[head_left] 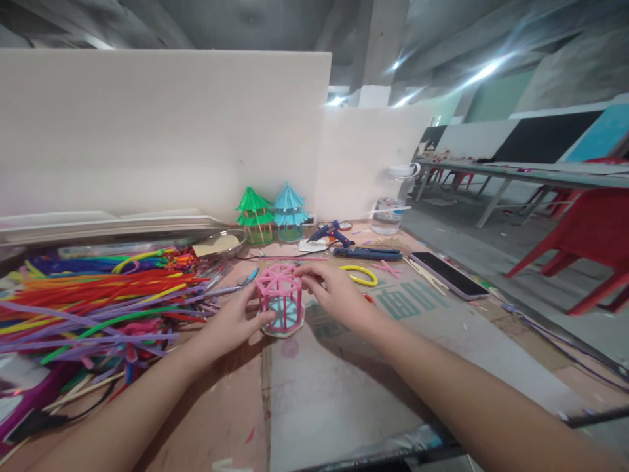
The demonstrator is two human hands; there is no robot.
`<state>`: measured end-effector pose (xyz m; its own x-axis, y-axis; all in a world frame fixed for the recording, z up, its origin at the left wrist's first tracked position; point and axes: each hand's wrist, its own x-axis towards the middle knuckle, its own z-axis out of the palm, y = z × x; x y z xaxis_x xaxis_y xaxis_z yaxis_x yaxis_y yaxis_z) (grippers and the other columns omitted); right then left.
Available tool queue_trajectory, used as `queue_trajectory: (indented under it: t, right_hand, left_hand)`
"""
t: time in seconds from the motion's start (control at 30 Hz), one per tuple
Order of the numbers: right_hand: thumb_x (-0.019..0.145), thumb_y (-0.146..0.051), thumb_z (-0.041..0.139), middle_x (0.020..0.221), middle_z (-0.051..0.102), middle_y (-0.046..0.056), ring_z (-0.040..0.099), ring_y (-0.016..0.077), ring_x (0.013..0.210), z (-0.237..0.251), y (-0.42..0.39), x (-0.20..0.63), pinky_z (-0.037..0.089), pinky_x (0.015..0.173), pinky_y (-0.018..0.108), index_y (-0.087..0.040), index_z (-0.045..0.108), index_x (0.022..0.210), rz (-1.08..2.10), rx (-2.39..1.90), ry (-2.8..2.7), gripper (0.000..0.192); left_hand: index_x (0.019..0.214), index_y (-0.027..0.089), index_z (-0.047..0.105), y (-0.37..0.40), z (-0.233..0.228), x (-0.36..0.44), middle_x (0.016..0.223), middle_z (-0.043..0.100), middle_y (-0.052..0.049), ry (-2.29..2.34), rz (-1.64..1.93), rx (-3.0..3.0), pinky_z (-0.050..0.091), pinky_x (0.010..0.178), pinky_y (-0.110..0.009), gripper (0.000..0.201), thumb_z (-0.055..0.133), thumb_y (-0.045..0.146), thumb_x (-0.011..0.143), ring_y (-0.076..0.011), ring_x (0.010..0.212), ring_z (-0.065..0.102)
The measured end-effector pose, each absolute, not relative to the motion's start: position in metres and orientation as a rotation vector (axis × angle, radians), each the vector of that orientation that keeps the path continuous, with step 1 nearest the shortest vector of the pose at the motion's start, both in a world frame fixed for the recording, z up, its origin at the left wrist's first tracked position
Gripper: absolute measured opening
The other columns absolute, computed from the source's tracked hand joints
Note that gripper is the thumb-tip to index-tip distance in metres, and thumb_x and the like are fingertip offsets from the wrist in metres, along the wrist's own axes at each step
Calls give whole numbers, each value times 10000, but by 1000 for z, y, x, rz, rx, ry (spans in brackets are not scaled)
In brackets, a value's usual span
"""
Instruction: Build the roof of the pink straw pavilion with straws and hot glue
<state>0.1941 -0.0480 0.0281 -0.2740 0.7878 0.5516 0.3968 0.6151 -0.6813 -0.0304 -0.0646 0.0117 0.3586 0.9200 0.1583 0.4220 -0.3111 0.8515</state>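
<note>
A small pink straw frame (pixel 280 298), shaped like a cage on a round base, stands on the cardboard-covered table (pixel 344 387). My left hand (pixel 234 322) grips its lower left side, thumb against the base. My right hand (pixel 333 292) holds its upper right edge with the fingertips. Both forearms reach in from the bottom of the view.
A big heap of coloured straws (pixel 93 298) lies at the left. Green (pixel 254 215) and blue (pixel 289 211) straw pagodas stand by the back partition. A blue glue gun (pixel 330 233), yellow ring (pixel 360 275), phone (pixel 448 274) and plastic jar (pixel 390 208) sit further right. Red chairs (pixel 584 242) stand beyond.
</note>
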Motion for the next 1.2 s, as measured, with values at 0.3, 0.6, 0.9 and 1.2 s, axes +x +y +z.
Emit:
queue_trajectory:
  t: [0.3,0.6,0.9,1.2]
  right_hand:
    - [880,-103,531,999,758,71,692,180,912,28,-48,193,527,842,328,-186,713,992,532,-936,-1906,229]
    - [882,-113,527,868,736,40,663,169,801,32,-51,195,498,792,301,-184,715,1055,539,-1000,-1891,266]
    - [881,-140,531,787,700,16,618,155,714,31,-50,194,466,711,270,-191,710,1055,571,-1010,-1864,255]
    - [871,-136,526,824,716,31,626,158,732,31,-51,194,480,731,277,-184,716,1044,550,-963,-1872,262]
  left_hand:
    - [1350,271,513,-60,12,-32,1378,620,-108,1072,873,1991,510,1046,-497,616,687,501,805,-334,1247,601]
    - [1285,204,584,-68,17,-26,1289,686,-112,1164,977,1796,567,956,-423,568,691,462,790,-310,1140,670]
    - [1251,173,593,-69,19,-24,1191,726,-118,1243,972,1797,564,925,-430,558,660,455,774,-303,1040,707]
    - [1266,165,595,-69,16,-26,1217,716,-145,1214,1030,1786,540,971,-474,586,706,432,757,-329,1088,688]
